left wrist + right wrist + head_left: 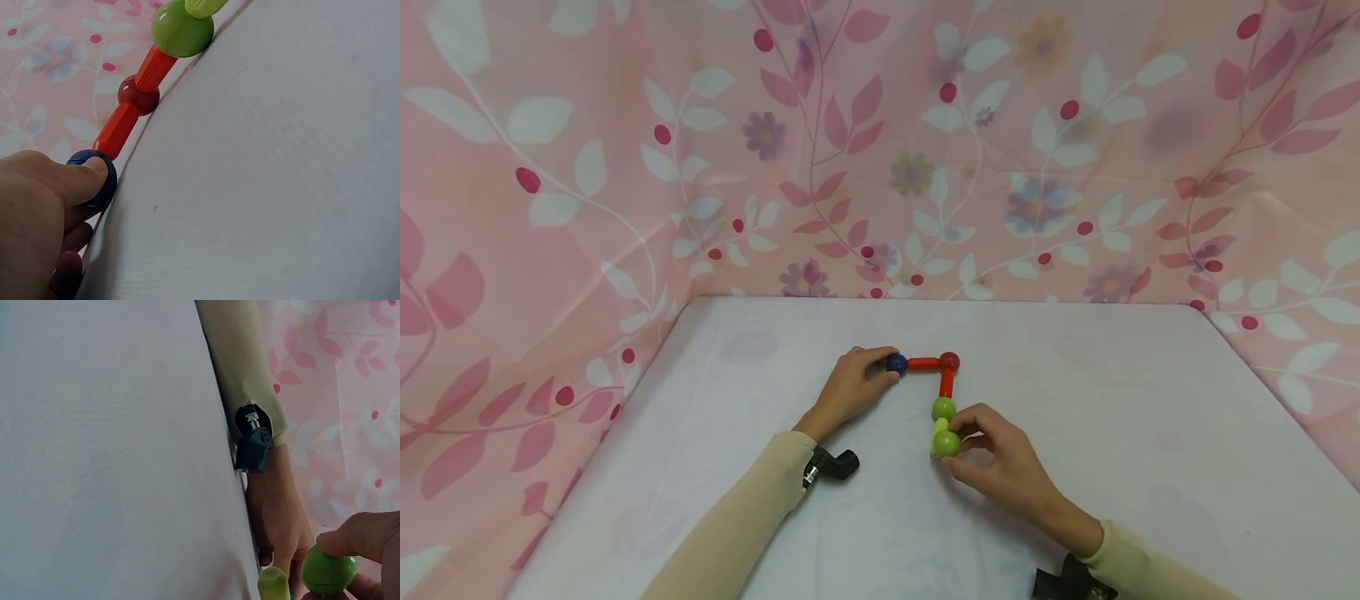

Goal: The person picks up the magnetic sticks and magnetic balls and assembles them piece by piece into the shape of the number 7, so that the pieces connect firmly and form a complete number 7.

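My left hand (850, 387) pinches a blue ball (897, 363) between thumb and fingers at the left end of a chain of toy balls and rods. From there a red rod (923, 364) runs to a red ball (950, 362). A second red rod (946, 383) leads toward me to a green ball (943, 409). Nearer, my right hand (1003, 462) pinches another green ball (946, 443). A yellow-green rod (274, 586) shows beside that ball, one end facing the right wrist camera. Whether the rod touches the held ball I cannot tell.
A white-covered table (737, 333) lies under both hands. Floral pink cloth (880, 150) hangs behind it and at the sides. Black wrist cameras (835, 464) are strapped at both sleeves.
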Demonstrator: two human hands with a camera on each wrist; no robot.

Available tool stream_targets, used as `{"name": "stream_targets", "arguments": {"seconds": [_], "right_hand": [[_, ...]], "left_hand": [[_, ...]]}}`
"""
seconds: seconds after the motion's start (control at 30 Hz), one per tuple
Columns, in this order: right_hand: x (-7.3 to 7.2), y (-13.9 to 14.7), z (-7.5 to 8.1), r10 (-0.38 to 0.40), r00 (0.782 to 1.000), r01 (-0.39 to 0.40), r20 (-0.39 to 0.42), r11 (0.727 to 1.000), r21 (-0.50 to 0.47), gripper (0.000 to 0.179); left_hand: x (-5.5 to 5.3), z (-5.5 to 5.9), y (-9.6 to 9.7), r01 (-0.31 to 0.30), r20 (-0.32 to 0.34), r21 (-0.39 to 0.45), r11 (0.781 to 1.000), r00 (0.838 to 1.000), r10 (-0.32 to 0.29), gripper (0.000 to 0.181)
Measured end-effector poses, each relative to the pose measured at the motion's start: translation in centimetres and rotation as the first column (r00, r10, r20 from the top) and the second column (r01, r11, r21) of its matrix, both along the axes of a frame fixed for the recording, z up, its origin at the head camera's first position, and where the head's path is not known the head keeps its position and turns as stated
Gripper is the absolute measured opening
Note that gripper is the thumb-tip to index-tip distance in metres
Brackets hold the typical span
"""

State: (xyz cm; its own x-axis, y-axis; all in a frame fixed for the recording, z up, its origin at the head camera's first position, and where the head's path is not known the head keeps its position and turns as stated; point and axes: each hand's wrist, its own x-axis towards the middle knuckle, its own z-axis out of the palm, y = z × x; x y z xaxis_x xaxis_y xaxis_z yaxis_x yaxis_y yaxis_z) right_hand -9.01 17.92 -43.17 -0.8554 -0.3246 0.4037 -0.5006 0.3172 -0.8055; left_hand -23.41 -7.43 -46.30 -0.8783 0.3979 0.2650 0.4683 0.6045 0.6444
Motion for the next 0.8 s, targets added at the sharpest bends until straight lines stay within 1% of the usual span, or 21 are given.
{"name": "stream_targets", "arguments": {"seconds": [0.33,0.47,0.63,0.8], "right_hand": [[0.4,-0.3,-0.5,0.041,0.999,-0.041,-0.014,0.999,-0.011,0.043],[0.5,-0.3,-0.6,0.037,0.999,-0.037,-0.002,0.999,-0.001,0.043],[0.9,-0.2,-0.8,0.025,1.000,-0.025,0.001,0.999,0.040,0.043],[1.2,-0.1,-1.3,0.067,0.997,-0.068,0.024,0.998,0.019,0.040]], "left_hand": [[-0.1,-0.1,0.0,0.002,-0.003,-0.002,1.000,1.000,-0.002,0.041],[-0.1,0.0,0.1,0.002,-0.007,-0.003,1.000,1.000,-0.002,0.040],[-0.1,0.1,0.1,0.007,-0.015,0.007,1.000,1.000,-0.007,0.040],[-0.1,-0.1,0.1,0.002,-0.007,0.000,1.000,1.000,-0.002,0.040]]}}
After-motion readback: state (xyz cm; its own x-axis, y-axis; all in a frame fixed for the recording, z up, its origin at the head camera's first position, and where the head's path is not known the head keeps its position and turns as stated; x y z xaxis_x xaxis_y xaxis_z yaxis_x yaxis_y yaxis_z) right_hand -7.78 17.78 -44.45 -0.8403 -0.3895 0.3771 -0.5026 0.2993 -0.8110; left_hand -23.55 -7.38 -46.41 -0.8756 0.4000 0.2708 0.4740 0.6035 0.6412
